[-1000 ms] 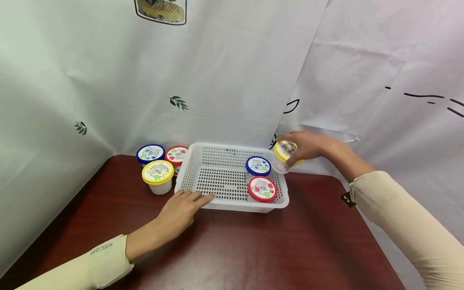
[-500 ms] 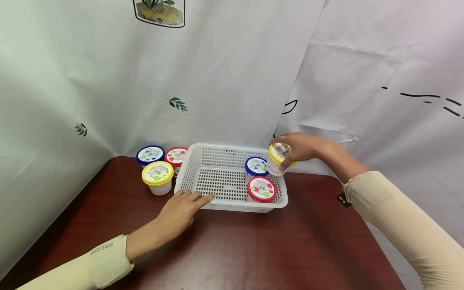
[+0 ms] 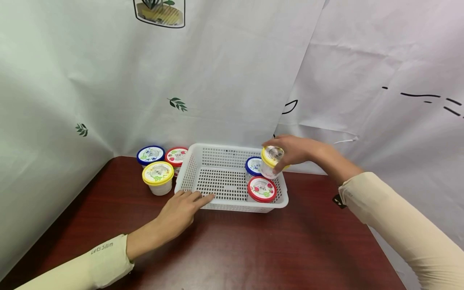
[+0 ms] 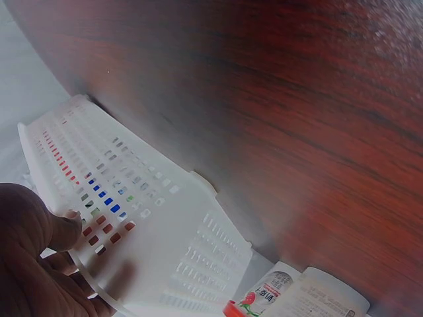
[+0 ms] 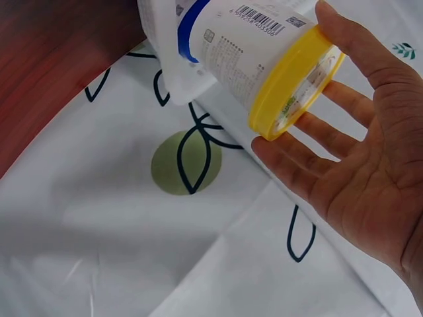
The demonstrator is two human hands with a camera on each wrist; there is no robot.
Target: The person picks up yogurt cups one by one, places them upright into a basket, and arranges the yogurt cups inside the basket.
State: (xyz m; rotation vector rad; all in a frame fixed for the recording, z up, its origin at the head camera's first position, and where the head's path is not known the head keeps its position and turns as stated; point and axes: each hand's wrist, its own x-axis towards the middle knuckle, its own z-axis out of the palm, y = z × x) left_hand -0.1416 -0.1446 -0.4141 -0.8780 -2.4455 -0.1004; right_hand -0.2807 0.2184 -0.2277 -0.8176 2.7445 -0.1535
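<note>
In the head view, my right hand (image 3: 293,150) grips a yellow-lidded tub (image 3: 269,171) above the back right of a white plastic basket (image 3: 186,177). In the right wrist view, the thumb and fingertips hold the tub by its yellow lid (image 5: 291,86). A blue-lidded tub (image 3: 253,166) and a red-lidded tub (image 3: 262,189) stand inside the basket's right end; the held tub overlaps the blue-lidded one. My left hand (image 3: 177,211) holds the basket's front rim near its left corner. In the left wrist view, the thumb (image 4: 66,231) lies against the perforated wall.
Left of the basket stand three more tubs: a blue-lidded one (image 3: 150,154), a red-lidded one (image 3: 176,155) and, in front, a yellow-lidded one (image 3: 158,177). A white patterned sheet (image 3: 224,72) hangs behind the dark red wooden table (image 3: 235,249).
My right hand has moved the yellow-lidded tub left and slightly down, from the basket's right edge to over its inside. The left hand stays on the rim.
</note>
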